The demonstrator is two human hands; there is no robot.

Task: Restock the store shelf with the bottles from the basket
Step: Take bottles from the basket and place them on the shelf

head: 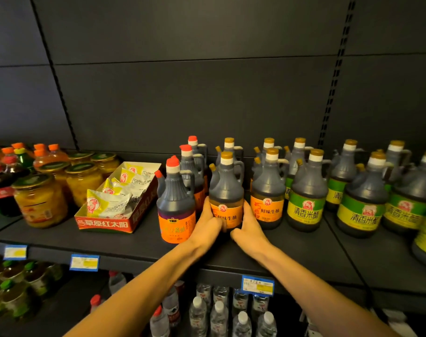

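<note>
Both hands are on it: the left hand (208,223) wraps the lower left side of the gold-capped bottle (226,190) and the right hand (248,226) cups the lower right, fingers (246,210) of each curled round the orange label so the bottle is clamped between the two palms. The bottle stands upright on the shelf (144,237), or just about on it, since the base is hidden behind the hands and I cannot tell whether it has fully landed. It sits in the front of the row, just beside the red-capped bottle (176,200) on its left and the next gold-capped, orange-labelled bottle (269,190) on its right, with another of its kind right behind.

So this reads as the placing step, and the trick now is tidiness. Set the base flat before the grip loosens; a tall bottle with a handle up top will tip if let go on an edge. Keep the label facing out, as it does here, and line the front up with the neighbours. Space is tight on both sides, so the fingers want to slide back and out along the bottle's sides rather than spread wide, or a knuckle may nudge the red-capped bottle. The green-labelled bottles (306,190) further right are a different line, well clear of this slot. The basket is not in view, so how many bottles remain I cannot say
</note>
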